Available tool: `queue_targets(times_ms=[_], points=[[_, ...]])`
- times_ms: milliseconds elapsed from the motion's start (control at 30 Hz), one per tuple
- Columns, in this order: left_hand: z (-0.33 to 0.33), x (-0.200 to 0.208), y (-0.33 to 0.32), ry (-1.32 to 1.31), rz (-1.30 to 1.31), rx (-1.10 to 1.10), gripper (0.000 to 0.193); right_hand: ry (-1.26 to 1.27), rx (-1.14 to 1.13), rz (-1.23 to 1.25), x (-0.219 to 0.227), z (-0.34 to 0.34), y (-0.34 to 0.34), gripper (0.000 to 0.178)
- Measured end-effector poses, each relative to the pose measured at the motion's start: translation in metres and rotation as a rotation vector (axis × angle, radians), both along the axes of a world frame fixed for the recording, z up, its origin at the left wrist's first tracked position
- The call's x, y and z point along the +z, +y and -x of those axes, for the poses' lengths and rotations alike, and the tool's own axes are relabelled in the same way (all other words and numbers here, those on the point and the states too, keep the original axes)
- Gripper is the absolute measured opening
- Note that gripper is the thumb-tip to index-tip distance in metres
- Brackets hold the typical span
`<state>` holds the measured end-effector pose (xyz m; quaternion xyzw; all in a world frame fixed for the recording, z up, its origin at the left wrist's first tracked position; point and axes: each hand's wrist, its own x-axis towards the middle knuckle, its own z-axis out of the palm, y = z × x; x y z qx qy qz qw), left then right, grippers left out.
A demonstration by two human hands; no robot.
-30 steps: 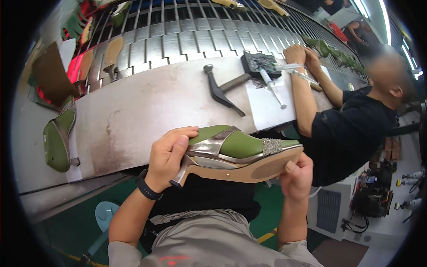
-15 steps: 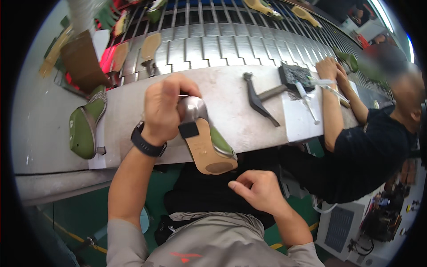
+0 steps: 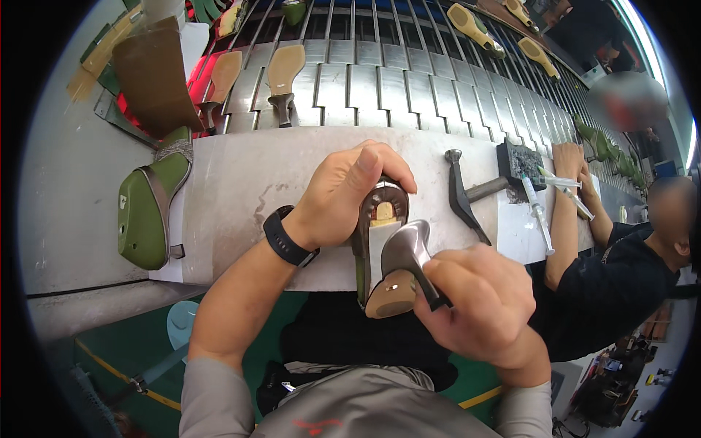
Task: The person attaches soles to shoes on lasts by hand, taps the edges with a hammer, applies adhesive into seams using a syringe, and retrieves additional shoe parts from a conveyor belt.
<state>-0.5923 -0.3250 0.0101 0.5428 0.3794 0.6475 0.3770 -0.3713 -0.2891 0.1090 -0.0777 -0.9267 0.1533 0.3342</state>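
Above the near edge of the tabletop (image 3: 234,219), the left hand (image 3: 339,193) is wrapped around the back end of a green shoe (image 3: 375,247), probably to steady it with its underside facing up. The right hand (image 3: 482,296) grips a silvery heel (image 3: 404,244) by its slim stem, likely because that part suits the fingers; its broad end sits just beside the shoe's exposed seat (image 3: 383,212). The left thumb is uppermost; the right forearm (image 3: 531,358) rises from lower right, fingers curled.

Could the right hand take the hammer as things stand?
Probably not without letting go: the right hand holds the heeled sole, though the way to the hammer on the bench looks free.
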Motion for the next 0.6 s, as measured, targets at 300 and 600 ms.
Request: queue_targets(times_ms=[300, 600], points=[[0.003, -0.001, -0.001, 0.198, 0.066, 0.043, 0.116, 0.038, 0.01, -0.128, -0.028, 0.019, 0.012, 0.039], [0.006, 0.001, -0.003, 0.231, 0.076, 0.047, 0.119, 0.081, -0.007, -0.155, -0.037, 0.026, 0.011, 0.039]])
